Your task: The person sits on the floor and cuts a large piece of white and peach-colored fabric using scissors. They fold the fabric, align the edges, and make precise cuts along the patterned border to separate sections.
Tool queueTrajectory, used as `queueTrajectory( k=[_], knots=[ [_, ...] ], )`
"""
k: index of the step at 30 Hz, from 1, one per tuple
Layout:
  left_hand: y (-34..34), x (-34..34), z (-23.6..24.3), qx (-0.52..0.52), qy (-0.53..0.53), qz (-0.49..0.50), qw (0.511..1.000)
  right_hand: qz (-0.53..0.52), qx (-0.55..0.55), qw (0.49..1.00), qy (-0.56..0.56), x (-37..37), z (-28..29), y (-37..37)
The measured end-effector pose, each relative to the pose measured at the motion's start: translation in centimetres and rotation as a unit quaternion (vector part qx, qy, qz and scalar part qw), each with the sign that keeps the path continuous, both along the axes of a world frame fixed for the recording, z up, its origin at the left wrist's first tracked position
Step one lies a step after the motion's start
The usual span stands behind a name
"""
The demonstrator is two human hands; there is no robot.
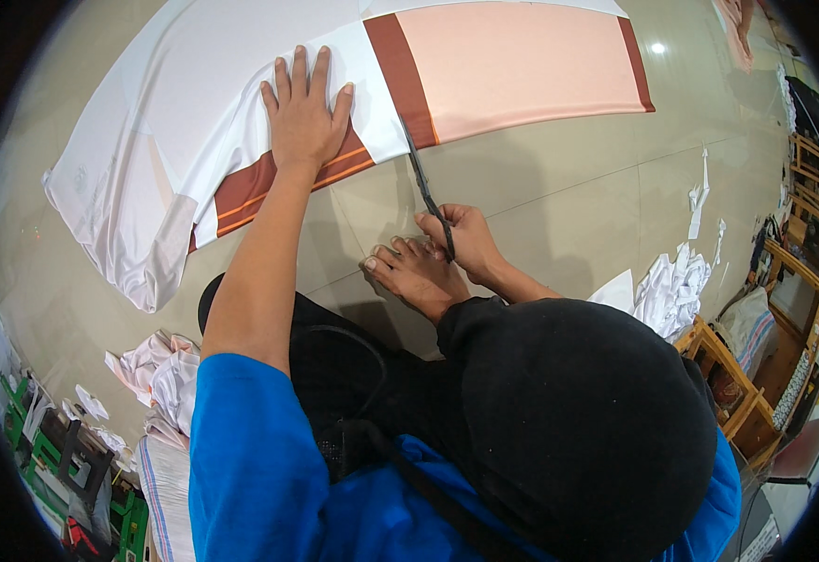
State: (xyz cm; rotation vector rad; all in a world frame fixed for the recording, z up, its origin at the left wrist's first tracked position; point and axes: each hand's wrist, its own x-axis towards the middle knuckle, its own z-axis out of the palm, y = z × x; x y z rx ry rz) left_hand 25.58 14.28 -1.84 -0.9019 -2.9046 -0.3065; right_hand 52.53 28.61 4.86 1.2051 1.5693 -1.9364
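Observation:
My left hand lies flat with its fingers apart on a large sheet of white fabric spread on the tiled floor, beside a rust-brown band with orange stripes. My right hand grips long dark scissors, whose blades reach into the fabric's near edge, just left of a pale pink panel bordered in brown. Whether the blades are apart I cannot tell. My bare foot is under the scissors' handle end, close to my right hand. The fabric's left end is rumpled.
White fabric scraps lie at the right, near wooden frames and a striped sack. Crumpled pale cloth and another sack are at the lower left, beside green and black objects.

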Motion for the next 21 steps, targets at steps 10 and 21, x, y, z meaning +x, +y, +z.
queueTrajectory(
  k=[10, 21],
  knots=[
    [0.1, 0.0, -0.1, -0.007, -0.001, 0.004, 1.0, -0.003, -0.004, 1.0, 0.009, 0.0, 0.0, 0.0],
    [0.0, 0.0, -0.2, -0.01, -0.002, 0.005, 1.0, -0.004, 0.008, 1.0, 0.012, -1.6, -0.2, 0.3]
  ],
)
